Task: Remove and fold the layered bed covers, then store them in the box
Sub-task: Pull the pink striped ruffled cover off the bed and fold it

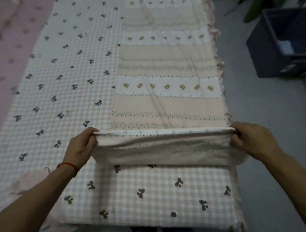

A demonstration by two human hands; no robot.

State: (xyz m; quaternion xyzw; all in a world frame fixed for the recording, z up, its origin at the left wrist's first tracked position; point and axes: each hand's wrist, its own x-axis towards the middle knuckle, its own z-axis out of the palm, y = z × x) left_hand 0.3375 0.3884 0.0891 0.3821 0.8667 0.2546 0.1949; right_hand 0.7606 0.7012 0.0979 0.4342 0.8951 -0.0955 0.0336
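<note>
A peach and white striped cover (167,104) with small bear prints lies along the right half of the bed, folded to a narrow strip. Its near end is lifted off the bed. My left hand (82,148) grips the left corner of that end, and my right hand (249,138) grips the right corner, the edge stretched between them. Underneath lies a pink checked cover (56,90) printed with dark bows, spread across the bed. A dark blue box (270,42) stands open on the floor at the right.
A pink sheet (3,54) covers the far left of the bed. Grey floor (268,118) runs along the bed's right side. Something pale lies inside the box. A green object and stacked items stand at the top right corner.
</note>
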